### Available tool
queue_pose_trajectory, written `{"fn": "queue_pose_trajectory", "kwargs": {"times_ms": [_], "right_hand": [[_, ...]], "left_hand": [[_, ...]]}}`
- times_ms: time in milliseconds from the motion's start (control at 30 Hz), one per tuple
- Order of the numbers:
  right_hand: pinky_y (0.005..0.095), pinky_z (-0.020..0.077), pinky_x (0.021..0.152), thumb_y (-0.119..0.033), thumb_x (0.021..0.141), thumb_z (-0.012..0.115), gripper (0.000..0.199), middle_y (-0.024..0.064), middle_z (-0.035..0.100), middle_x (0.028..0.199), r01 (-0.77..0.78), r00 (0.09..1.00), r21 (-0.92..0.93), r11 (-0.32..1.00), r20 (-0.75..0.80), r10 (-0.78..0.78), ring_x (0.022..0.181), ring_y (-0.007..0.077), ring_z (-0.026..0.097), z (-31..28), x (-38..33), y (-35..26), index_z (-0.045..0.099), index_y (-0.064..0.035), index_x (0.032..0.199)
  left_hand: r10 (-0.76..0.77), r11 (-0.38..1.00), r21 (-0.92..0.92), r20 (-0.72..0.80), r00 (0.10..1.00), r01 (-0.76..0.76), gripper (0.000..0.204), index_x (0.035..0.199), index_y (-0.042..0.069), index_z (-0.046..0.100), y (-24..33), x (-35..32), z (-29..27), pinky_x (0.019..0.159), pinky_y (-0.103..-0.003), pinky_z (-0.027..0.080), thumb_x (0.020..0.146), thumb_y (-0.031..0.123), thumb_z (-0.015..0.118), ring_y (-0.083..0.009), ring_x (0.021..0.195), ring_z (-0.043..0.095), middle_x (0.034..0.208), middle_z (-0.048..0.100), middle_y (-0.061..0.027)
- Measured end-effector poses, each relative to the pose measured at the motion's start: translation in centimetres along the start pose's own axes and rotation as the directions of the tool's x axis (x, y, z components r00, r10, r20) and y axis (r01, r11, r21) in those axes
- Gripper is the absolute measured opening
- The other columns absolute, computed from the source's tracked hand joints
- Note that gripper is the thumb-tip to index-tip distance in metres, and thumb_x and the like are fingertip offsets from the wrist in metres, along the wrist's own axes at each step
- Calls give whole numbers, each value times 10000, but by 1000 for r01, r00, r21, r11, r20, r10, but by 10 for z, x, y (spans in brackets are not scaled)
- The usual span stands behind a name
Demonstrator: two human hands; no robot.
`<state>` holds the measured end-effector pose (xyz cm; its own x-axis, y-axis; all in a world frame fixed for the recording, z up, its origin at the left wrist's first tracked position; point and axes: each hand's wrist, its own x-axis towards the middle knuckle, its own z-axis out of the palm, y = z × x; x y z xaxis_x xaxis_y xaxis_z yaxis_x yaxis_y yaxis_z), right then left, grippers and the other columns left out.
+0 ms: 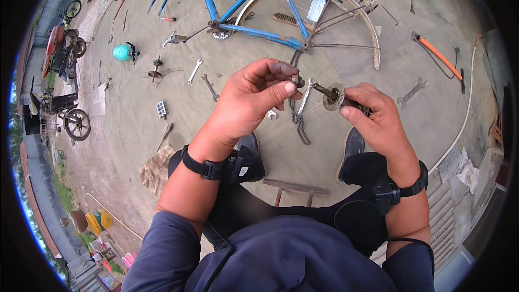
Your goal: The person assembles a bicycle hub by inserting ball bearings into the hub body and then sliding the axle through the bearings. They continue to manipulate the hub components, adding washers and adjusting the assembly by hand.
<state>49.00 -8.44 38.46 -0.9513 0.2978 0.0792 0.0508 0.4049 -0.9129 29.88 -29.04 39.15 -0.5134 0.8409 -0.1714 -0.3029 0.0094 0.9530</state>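
My right hand grips a dirty metal wheel hub with its axle, the threaded end pointing left. My left hand pinches a small dark nut or cone between thumb and fingertips, a short way from the axle's tip. Both wrists carry black straps. Below the hands on the ground lies a greasy bicycle chain. My knees and dark shoes frame a small wooden stool.
A blue bicycle frame with a rear mudguard lies upside down ahead. Wrenches, a pedal, an orange-handled pump, a teal object and a white hose are scattered on the concrete. Motorbikes stand far left.
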Motion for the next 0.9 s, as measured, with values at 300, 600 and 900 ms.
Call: {"fn": "queue_pose_trajectory", "kwargs": {"times_ms": [300, 600, 900], "right_hand": [[331, 486, 729, -29, 863, 701, 242, 113, 648, 890, 45, 999, -3, 999, -4, -45, 790, 234, 610, 3, 14, 0, 710, 14, 1101], [336, 511, 932, 65, 842, 670, 340, 126, 686, 1168, 92, 995, 171, 981, 19, -97, 1081, 245, 670, 7, 17, 6, 740, -14, 1165], [349, 496, 969, 88, 814, 679, 329, 122, 664, 1138, 114, 993, 165, 980, 9, -117, 1139, 279, 639, 7, 17, 7, 742, -12, 1121]], "left_hand": [[-36, 999, -28, 23, 999, 37, 263, 1219, 8, 640, -1, -2, -7, 741, -252, 534, 979, 75, 722, -140, 960, 711, 1081, 716, -59], [-31, 998, -51, 48, 998, 34, 253, 1193, 20, 619, 2, -9, -6, 768, -262, 544, 963, 36, 723, -186, 1002, 726, 1136, 710, -85], [14, 998, -58, 97, 995, -9, 258, 1183, 2, 618, 2, -10, -8, 916, -347, 593, 943, -40, 705, -210, 1072, 694, 1176, 673, -134]]}}
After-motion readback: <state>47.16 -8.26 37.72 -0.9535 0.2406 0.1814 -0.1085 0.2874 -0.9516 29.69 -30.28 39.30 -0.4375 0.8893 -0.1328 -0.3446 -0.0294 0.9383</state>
